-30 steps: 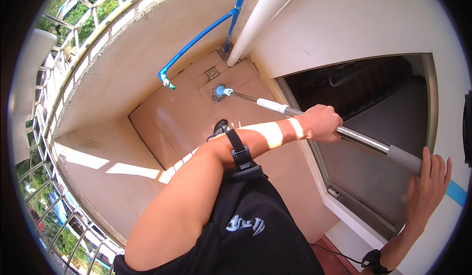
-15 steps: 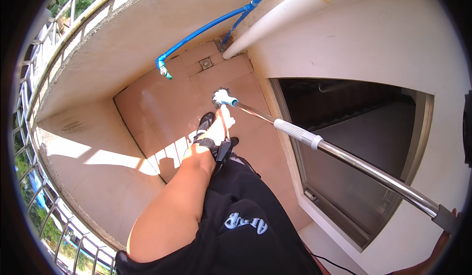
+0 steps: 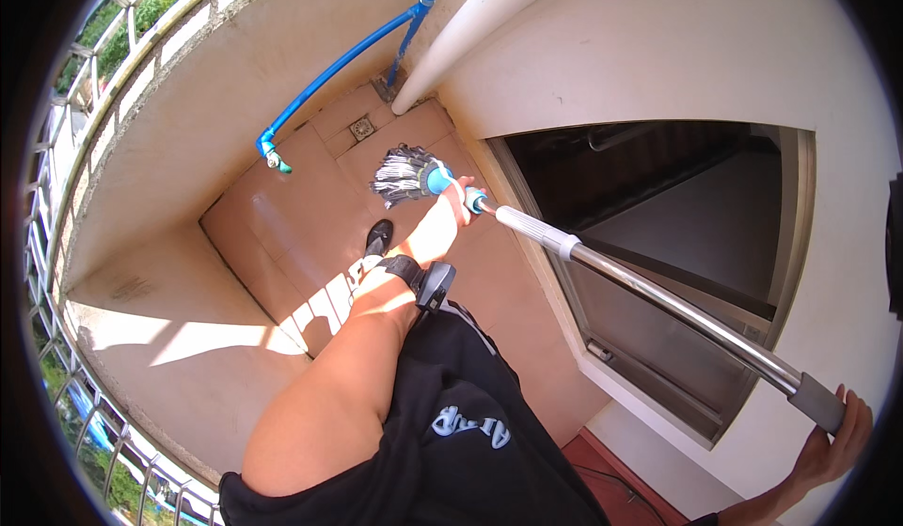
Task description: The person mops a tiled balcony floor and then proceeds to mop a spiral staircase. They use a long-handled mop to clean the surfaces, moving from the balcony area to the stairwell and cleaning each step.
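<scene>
A mop (image 3: pixel 602 263) is held over the tiled balcony floor (image 3: pixel 310 215) — the left hand (image 3: pixel 458 201) closed near its stringy head (image 3: pixel 403 174), the right hand (image 3: pixel 832 441) loosely cupping the handle end (image 3: pixel 816 402).

Bare arms — a black strapped device (image 3: pixel 431 284) on the left wrist, black printed shirt (image 3: pixel 451 441), black shoe (image 3: pixel 378 237)

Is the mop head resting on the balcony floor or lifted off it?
Lifted. The mop head hangs in the air beside the left hand, which grips the pole just behind it, well above the floor tiles.
</scene>
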`<state>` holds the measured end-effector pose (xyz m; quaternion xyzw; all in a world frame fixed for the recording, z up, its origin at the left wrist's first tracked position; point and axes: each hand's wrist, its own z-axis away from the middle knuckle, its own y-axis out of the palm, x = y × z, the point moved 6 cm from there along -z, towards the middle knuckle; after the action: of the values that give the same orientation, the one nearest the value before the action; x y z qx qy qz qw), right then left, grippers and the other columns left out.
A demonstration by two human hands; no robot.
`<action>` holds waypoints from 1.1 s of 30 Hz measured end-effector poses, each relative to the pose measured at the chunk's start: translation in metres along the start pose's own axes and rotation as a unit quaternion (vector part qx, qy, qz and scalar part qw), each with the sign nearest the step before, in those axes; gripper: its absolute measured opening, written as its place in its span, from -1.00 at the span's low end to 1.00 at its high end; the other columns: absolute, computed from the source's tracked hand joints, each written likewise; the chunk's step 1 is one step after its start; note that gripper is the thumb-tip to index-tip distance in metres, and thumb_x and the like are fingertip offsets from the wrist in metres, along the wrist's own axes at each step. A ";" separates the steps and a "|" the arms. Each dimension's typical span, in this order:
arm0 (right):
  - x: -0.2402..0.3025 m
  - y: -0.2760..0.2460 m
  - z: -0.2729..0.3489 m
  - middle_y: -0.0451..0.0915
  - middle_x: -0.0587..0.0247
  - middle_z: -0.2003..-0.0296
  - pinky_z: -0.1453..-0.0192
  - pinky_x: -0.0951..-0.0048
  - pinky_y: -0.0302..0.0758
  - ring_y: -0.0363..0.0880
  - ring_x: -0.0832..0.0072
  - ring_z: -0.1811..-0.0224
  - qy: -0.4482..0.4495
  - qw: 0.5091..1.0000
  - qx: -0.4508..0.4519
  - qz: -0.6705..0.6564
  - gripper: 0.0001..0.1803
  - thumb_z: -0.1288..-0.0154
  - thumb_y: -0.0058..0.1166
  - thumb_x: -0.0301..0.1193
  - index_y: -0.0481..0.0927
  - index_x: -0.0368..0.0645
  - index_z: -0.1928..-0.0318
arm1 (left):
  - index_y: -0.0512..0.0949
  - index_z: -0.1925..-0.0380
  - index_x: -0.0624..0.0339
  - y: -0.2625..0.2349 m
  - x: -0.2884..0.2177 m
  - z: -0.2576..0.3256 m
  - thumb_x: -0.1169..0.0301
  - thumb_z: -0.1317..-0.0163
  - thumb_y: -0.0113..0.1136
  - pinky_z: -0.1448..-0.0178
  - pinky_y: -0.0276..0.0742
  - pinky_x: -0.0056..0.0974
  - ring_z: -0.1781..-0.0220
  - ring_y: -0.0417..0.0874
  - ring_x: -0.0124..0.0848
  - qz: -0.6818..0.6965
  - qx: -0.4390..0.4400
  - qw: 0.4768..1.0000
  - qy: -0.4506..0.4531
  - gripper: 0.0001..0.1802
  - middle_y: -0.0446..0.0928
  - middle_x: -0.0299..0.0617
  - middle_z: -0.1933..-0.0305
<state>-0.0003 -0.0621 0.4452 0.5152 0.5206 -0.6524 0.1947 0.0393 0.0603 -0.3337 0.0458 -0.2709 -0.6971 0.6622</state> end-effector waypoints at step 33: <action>0.305 0.187 0.241 0.66 0.20 0.39 0.22 0.24 0.56 0.64 0.35 0.30 0.274 0.266 0.745 -0.546 -0.57 -0.23 0.28 -0.21 0.56 -0.25 0.02 | 0.47 0.40 0.26 -0.048 0.019 0.017 0.48 -0.15 0.21 0.51 0.50 -0.07 0.61 0.55 -0.20 -0.005 -0.099 0.986 0.136 -0.88 0.41 -0.17 0.57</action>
<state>-0.0854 -0.2596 0.0716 0.1769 -0.0125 -0.5267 -0.8314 -0.0129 0.0467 -0.3346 0.0760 -0.1078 -0.7110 0.6907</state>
